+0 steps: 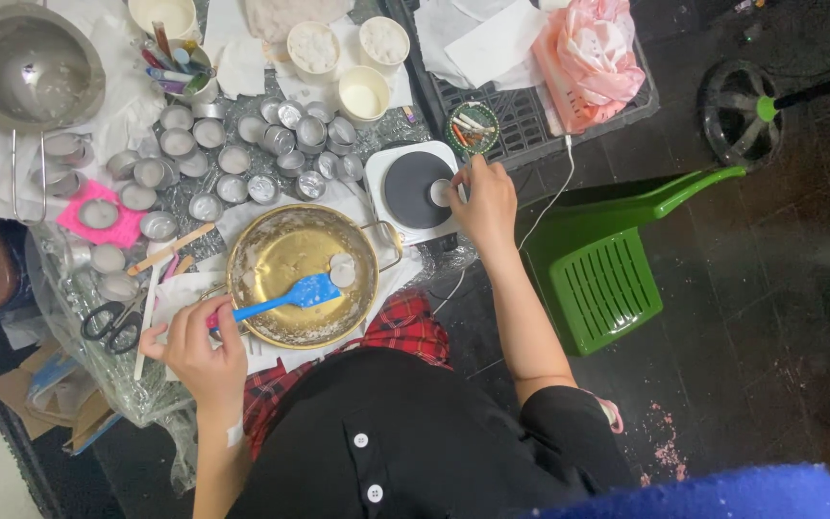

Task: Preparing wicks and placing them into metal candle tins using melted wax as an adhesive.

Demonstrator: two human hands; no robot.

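Note:
My left hand point(199, 348) grips the handle of a blue spatula point(285, 297), whose blade rests inside a brass-coloured pan point(271, 240) with a few pale wax pieces in it. My right hand point(482, 202) reaches to a white single-burner hot plate point(415, 187) and pinches a small round metal cup point(441, 192) sitting on its dark disc. The pan lies just left of the hot plate, on white paper.
Several small metal cups point(242, 159) crowd the foil-covered surface behind the pan. Paper cups point(364, 93), a steel bowl point(26, 67), scissors point(110, 324), a pink sponge point(127, 229), a black crate point(530, 115), a green plastic dustpan-like bin point(598, 274) and a pink bag point(588, 58) surround me.

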